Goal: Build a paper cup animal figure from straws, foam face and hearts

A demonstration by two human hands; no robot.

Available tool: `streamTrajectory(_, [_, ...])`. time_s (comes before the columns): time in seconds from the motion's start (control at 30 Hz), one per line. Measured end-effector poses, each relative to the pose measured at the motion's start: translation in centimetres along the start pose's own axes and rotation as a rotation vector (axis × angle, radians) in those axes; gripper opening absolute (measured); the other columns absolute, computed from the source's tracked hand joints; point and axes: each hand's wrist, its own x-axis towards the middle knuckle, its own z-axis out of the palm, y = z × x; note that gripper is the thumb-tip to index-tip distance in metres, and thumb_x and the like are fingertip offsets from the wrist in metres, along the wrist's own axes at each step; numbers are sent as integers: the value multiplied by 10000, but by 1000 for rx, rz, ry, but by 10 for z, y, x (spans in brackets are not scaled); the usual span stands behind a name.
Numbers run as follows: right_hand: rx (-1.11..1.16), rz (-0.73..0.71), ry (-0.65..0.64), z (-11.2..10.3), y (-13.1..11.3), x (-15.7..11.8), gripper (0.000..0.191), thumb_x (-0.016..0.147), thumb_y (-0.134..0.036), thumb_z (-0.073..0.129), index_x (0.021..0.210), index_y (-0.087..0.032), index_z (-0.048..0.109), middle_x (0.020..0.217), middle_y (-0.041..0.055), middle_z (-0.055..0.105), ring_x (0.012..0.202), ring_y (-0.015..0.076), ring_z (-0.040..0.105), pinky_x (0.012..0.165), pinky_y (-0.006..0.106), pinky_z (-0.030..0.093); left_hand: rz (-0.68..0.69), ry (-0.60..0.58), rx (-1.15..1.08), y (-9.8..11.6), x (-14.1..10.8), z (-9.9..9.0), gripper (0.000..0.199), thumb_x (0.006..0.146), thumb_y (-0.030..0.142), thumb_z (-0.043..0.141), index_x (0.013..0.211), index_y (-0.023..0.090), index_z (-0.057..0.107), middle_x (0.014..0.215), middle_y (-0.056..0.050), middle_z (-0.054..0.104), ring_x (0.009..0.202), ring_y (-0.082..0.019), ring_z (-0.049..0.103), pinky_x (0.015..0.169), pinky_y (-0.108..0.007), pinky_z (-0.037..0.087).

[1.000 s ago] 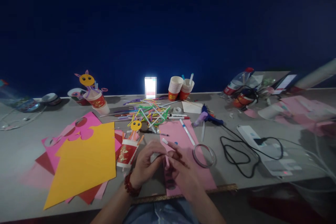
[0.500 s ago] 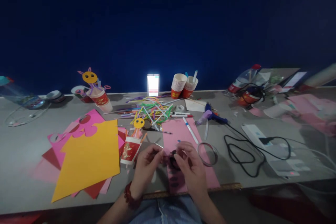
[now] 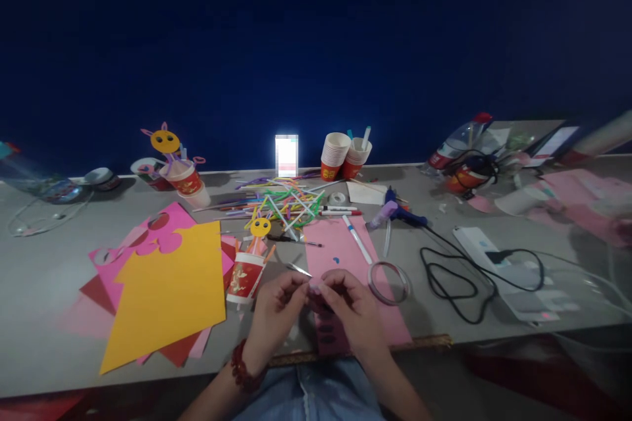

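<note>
Low over the table, my left hand (image 3: 279, 306) and my right hand (image 3: 353, 309) meet fingertip to fingertip. Both pinch a small pink piece (image 3: 315, 284), which looks like paper. Its shape is mostly hidden by the fingers. A narrow metal blade (image 3: 299, 270) shows just beyond my left fingers; the rest of it is covered. Under my right hand lies a pink sheet (image 3: 328, 243) with dark oval spots near its front edge. To the left of my left hand is a red paper cup (image 3: 245, 279) topped by a yellow-faced figure (image 3: 261, 227).
Orange and pink sheets (image 3: 172, 296) lie at left. Coloured pipe cleaners (image 3: 291, 204) are heaped behind. A tape roll (image 3: 389, 283), blue glue gun (image 3: 405, 216) and corded power strip (image 3: 503, 276) sit at right. Stacked cups (image 3: 336, 156) and a bottle (image 3: 457, 145) stand farther back.
My fingertips have come closer together, and the pink piece now shows between them. A dark thing seen by my right fingers before is less visible. The view has shifted slightly.
</note>
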Motion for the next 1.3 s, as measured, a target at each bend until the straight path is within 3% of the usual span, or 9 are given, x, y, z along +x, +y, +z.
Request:
streamTrajectory(0.27, [-2, -20, 38, 0, 1, -2, 247, 828, -419, 742, 792, -193, 648, 764, 20, 650, 688, 156, 608, 597, 241, 524, 3, -21, 25, -1, -2, 1, 192, 894, 344, 606, 871, 170, 684, 747, -27, 694, 692, -175, 692, 678, -270, 562])
streamTrajectory(0.47, [6, -17, 43, 0, 1, -3, 253, 831, -431, 736, 797, -197, 644, 745, 21, 650, 644, 155, 604, 535, 238, 524, 4, -13, -6, 4, -3, 3, 203, 852, 368, 658, 870, 168, 690, 734, -32, 711, 668, -176, 697, 659, -268, 565])
streamTrajectory(0.83, [-103, -183, 106, 8, 2, -7, 167, 844, -352, 712, 846, -202, 638, 776, 15, 661, 691, 163, 647, 636, 253, 546, 23, -37, 16, 4, -6, 4, 229, 902, 375, 629, 800, 170, 627, 653, -18, 684, 607, -157, 681, 608, -241, 530])
streamTrajectory(0.93, [-83, -194, 94, 8, -3, -7, 216, 845, -330, 716, 1004, -214, 627, 777, -4, 637, 694, 153, 626, 636, 242, 530, 27, -34, 6, 4, -8, 3, 250, 908, 392, 627, 793, 170, 616, 638, -9, 668, 588, -146, 670, 600, -234, 518])
streamTrajectory(1.07, [-25, -150, 18, 6, -11, -7, 517, 875, -313, 687, 1343, -244, 479, 768, -29, 626, 679, 147, 624, 632, 243, 521, -1, -65, -24, 3, -9, 2, 273, 907, 418, 627, 788, 174, 603, 648, -3, 658, 565, -143, 657, 577, -236, 511])
streamTrajectory(1.3, [-168, -263, 110, 4, -4, -7, 380, 881, -276, 676, 1253, -242, 606, 796, 2, 651, 722, 158, 640, 656, 251, 539, -15, -68, -101, 2, -10, 3, 266, 889, 430, 651, 807, 183, 593, 661, 1, 649, 576, -134, 621, 579, -232, 497])
